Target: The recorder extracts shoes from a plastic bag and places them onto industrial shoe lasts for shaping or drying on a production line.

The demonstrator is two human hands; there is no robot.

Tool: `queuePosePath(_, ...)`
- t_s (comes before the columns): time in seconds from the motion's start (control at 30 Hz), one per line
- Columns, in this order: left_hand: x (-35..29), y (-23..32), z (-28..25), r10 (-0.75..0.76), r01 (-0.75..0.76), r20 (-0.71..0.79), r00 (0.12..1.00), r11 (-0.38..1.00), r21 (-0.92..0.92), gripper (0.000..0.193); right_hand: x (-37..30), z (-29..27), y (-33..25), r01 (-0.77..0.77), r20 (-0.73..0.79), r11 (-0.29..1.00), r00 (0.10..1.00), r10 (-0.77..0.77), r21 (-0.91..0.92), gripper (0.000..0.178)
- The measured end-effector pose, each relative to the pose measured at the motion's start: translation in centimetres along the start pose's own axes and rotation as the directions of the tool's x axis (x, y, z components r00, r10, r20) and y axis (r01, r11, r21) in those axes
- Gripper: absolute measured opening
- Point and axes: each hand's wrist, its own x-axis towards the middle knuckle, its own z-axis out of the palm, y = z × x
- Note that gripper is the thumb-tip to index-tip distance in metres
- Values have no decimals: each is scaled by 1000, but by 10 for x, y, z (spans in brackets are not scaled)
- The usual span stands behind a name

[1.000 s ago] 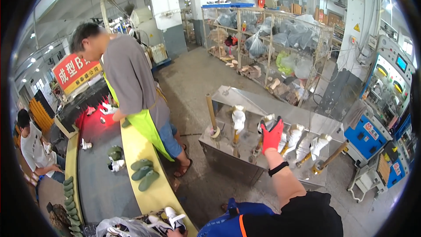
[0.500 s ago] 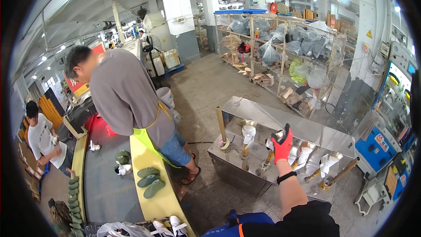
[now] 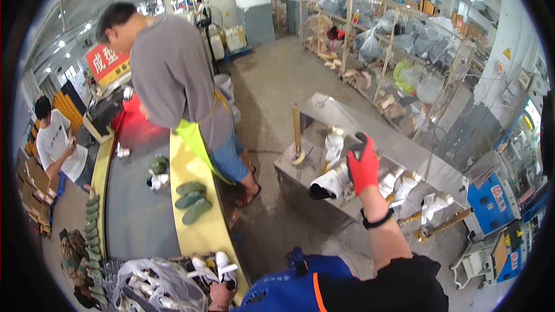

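One gloved hand, the right hand [image 3: 363,164], is now lifting a white shoe [image 3: 330,182] clear of the metal rack [image 3: 324,110]; a second ago the same hand was only reaching among the pegs, so the shoe is coming off its mount. The fingers are clamping on the shoe's heel end, and the dark opening is pointing left. The glove is red knit with a black tip. More white shoes [image 3: 404,184] are sitting on slanted wooden pegs behind it. The rack is bare, dull sheet steel, boxy in shape. The left hand [image 3: 218,296] is resting low by white sandals [image 3: 215,267] on the yellow-edged counter [image 3: 199,237]; whether its fingers are apart or together cannot be told. Green soles [image 3: 192,201], flat and rubbery, are lying beside a person [image 3: 176,84] in grey.
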Motion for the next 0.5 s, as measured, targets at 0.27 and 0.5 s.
queuePosePath(0.27,-49,-2,14,-84,84,39,996,996,-18,48,69,98,14,-110,162,819,957,241,-563,87)
queuePosePath(0.5,-68,12,-27,-58,77,174,983,991,-107,44,41,44,-59,117,48,898,993,-107,-424,49)
